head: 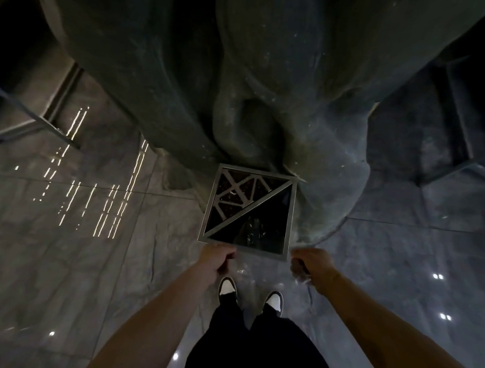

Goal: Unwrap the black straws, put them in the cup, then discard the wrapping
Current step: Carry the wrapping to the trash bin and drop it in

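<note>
I look straight down in dim light at a square metal-framed bin (290,213) standing on the floor. Its near half is a dark triangular opening, and something clear and crumpled (251,231) glints inside. My left hand (218,262) hovers at the bin's near left corner with its fingers curled in, and nothing shows in it. My right hand (308,266) is at the near right corner, closed on a thin clear wrapping (301,275) with a strand hanging below the fist. No straws or cup are in view.
A big dark draped or stone-like mass (240,72) rises behind the bin and touches its far edge. The glossy marble floor (79,260) reflects lights. Metal-framed furniture stands at the left (30,124) and right (460,137). My shoes (227,287) are just short of the bin.
</note>
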Motion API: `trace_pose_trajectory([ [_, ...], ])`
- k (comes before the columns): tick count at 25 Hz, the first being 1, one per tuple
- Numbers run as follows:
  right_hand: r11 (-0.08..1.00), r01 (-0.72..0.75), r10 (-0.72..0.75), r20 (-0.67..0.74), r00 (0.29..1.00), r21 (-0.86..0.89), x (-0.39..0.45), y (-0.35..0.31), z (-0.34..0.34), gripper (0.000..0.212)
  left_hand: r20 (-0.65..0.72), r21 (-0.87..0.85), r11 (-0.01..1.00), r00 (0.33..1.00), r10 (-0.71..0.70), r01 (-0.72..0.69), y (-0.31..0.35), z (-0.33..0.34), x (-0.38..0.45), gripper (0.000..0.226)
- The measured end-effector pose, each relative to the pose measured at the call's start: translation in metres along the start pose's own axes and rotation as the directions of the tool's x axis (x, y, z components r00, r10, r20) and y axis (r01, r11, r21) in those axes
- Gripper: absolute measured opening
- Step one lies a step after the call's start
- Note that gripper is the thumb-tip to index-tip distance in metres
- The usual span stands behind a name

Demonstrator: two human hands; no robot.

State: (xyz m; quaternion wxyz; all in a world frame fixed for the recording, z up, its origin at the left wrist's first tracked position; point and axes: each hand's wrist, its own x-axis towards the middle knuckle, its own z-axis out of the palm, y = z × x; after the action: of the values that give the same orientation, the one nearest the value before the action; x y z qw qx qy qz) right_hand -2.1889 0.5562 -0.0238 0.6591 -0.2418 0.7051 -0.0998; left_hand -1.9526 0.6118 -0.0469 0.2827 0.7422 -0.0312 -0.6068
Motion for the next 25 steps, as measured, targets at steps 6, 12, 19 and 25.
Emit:
trace_pose_trajectory([
  [6, 0.996, -0.086, 0.087, 0.059, 0.994, -0.022, -0.002, -0.006, -0.005, 0.017, -0.023, 0.091, 0.995, 0.999, 0.041, -0.039, 0.019, 0.015, 0.017, 0.004],
  [12, 0.995, -0.068, 0.069, -0.001, 0.998, 0.068, 0.011, -0.003, 0.000, 0.006, 0.061, 0.084, 0.996, 0.998, -0.017, 0.012, 0.009, 0.013, 0.006, 0.013],
  [19, 0.999, -0.045, 0.045, 0.028, 0.999, 0.009, 0.028, -0.009, 0.025, 0.001, 0.100, 0.077, 0.994, 0.992, 0.076, -0.083, -0.014, 0.001, -0.012, 0.043],
  [25, 0.997, 0.001, 0.004, 0.061, 0.998, -0.073, 0.020, 0.005, 0.010, 0.021, 0.037, 0.180, 0.983, 0.998, 0.041, -0.047, 0.000, 0.015, 0.002, 0.032],
])
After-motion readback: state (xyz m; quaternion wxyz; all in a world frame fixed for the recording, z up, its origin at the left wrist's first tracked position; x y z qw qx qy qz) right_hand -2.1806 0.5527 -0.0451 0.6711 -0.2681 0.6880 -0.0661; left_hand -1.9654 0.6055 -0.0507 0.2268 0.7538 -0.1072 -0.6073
